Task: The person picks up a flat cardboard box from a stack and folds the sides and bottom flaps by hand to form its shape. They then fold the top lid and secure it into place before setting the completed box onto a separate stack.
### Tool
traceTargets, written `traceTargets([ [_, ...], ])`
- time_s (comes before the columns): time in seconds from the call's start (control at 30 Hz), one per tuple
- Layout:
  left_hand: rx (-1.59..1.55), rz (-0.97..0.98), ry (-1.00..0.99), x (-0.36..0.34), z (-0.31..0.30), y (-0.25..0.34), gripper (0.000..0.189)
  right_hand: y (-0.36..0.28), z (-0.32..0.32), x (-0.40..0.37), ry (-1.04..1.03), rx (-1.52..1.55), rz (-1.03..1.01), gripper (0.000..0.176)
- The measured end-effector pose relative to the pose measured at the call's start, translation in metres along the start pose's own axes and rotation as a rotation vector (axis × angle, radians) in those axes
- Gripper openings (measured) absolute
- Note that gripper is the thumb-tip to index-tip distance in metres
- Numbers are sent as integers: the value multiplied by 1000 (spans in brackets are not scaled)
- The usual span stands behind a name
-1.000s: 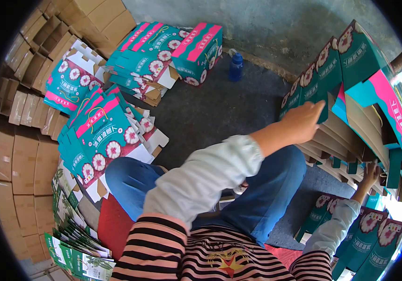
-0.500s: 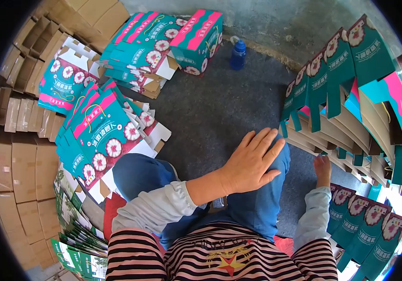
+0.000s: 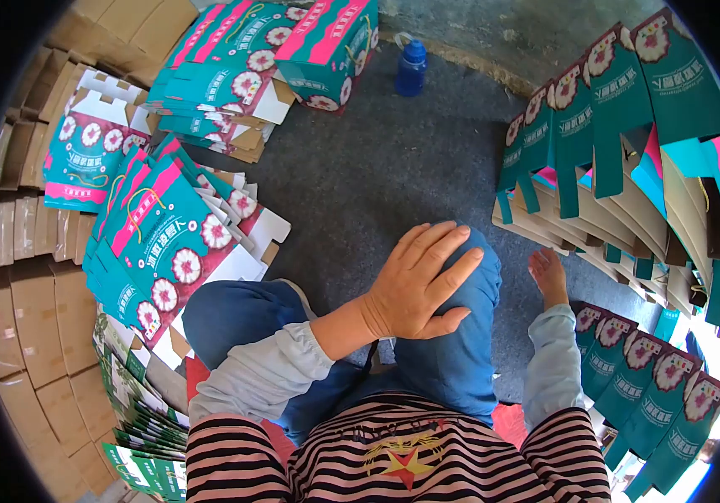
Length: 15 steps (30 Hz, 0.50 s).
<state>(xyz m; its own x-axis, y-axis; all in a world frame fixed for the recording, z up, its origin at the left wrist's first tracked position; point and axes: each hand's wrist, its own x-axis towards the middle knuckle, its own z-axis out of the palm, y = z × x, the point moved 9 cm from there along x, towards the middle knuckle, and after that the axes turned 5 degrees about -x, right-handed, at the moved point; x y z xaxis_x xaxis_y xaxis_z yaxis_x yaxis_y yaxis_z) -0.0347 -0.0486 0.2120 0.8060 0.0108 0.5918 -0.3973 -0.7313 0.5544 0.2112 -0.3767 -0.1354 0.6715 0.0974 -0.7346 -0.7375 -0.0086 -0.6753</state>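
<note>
My left hand (image 3: 423,285) lies flat across my right knee (image 3: 470,293), its fingers stretched and holding nothing. Out to my right, my right hand (image 3: 549,275) hangs above the dark floor with its fingers a little apart and nothing visible in them. It is nearest to the stacked teal gift boxes (image 3: 574,117), which have open flaps and bare cardboard insides. Below that hand stands a row of more teal boxes (image 3: 624,381). By my left knee leans a pile of flattened teal and pink cartons (image 3: 154,235) with yellow cord handles.
At the back stand a closed teal and pink box (image 3: 326,59) and a stack of flat cartons (image 3: 209,88). A blue bottle (image 3: 411,69) is near the wall. Brown cardboard boxes (image 3: 45,323) line the left side, with green printed cartons (image 3: 146,469) at lower left.
My right hand has moved slightly left and up, and its fingers show more openly. My left hand stays on the knee, a little further left. The whole view has shifted slightly.
</note>
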Motion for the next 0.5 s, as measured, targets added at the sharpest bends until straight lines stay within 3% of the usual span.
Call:
traceTargets([
  [0.07, 13, 9, 3, 1, 1, -1, 58, -7, 14, 5, -9, -7, 10, 46],
  [0.17, 10, 2, -12, 1, 5, -1, 56, -27, 35, 18, 6, -588, -94, 37],
  [0.23, 8, 4, -17, 3, 7, 0, 57, -58, 104, -1, -195, -1090, -761, 30],
  [0.3, -5, 2, -28, 5, 10, 1, 57, -88, 201, -79, -241, -1266, -960, 29],
  [0.37, -21, 1, -44, 8, 10, 0, 58, -94, 261, -75, -284, -1459, -1087, 28],
  [0.43, -36, -19, -70, 9, 11, -2, 57, -104, 302, -46, -152, -1668, -1162, 24],
  [0.5, -55, -40, -94, 10, 11, -6, 57, -108, 328, 6, -18, -2160, -1026, 24],
])
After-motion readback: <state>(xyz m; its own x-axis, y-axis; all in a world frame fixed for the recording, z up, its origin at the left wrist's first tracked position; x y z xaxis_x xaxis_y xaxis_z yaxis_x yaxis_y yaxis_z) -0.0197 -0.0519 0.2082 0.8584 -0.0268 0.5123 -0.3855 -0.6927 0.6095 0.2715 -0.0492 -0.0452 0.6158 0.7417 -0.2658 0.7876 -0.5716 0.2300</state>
